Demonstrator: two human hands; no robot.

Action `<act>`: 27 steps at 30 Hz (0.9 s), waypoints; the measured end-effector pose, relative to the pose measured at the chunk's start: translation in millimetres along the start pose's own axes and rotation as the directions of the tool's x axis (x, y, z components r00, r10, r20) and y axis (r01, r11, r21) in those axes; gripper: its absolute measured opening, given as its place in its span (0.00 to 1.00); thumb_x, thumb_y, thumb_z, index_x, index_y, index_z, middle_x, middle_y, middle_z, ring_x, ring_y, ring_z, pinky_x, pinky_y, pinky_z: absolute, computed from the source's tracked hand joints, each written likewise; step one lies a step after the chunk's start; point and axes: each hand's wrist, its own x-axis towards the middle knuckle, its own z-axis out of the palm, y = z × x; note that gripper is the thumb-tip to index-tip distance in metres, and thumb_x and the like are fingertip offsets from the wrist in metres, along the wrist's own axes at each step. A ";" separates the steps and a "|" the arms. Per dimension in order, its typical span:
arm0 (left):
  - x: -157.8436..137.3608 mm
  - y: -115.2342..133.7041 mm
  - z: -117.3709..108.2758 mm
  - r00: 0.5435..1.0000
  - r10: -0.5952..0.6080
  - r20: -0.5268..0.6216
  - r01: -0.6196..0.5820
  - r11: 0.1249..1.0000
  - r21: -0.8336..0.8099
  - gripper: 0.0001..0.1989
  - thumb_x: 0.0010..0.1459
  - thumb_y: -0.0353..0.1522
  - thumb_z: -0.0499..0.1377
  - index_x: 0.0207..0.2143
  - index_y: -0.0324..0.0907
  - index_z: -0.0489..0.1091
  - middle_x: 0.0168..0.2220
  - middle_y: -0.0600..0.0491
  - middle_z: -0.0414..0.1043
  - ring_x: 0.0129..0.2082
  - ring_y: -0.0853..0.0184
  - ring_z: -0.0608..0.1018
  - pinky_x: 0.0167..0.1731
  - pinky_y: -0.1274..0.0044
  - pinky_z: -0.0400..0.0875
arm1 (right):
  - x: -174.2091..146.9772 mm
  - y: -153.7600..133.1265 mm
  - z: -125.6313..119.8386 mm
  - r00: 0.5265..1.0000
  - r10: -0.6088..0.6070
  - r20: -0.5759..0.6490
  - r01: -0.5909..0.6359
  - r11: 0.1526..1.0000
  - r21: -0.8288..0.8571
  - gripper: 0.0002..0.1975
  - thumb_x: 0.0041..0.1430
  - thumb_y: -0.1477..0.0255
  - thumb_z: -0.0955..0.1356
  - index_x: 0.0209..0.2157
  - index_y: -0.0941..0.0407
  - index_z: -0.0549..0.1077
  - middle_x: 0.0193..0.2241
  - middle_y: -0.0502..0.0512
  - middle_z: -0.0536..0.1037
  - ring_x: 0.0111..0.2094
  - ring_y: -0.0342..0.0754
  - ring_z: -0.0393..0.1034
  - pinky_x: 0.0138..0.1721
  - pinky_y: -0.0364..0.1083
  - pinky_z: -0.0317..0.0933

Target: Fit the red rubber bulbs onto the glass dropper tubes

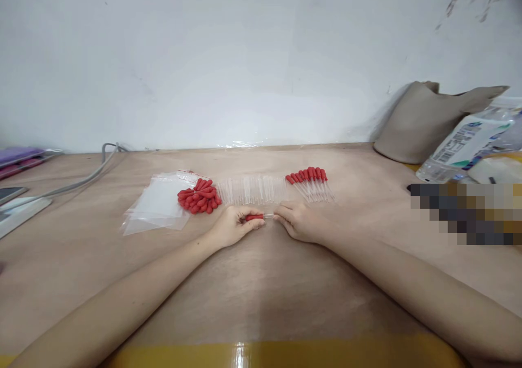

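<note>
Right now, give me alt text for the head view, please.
A left hand holds a red bulb at the end of a clear tube, gripped by the right hand. Behind them lie loose red bulbs, bare clear tubes and red-capped tubes on a brown tabletop.

One head cam, pretty close in, looking forward and down past both hands (pixel 234 226) (pixel 299 222) at the desk (pixel 228 292) and wall (pixel 224 58).

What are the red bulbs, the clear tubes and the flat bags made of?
Red bulbs: probably rubber, smooth and fairly matte, with rounded ends.
Clear tubes: glass or plastic, see-through and slightly shiny; I can't tell which.
Flat bags: likely thin plastic film, looking hazy and partly see-through.
</note>
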 end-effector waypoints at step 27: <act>4.1 1.1 -0.5 0.996 0.017 -0.088 -0.006 0.991 0.133 0.11 0.52 0.33 0.58 0.40 0.41 0.67 0.35 0.52 0.65 0.30 0.72 0.73 0.28 0.79 0.72 | 12.2 59.3 -25.0 0.482 0.875 -0.033 -0.870 0.474 -0.133 0.16 0.51 0.61 0.61 0.20 0.57 0.69 0.21 0.57 0.70 0.29 0.51 0.65 0.28 0.47 0.53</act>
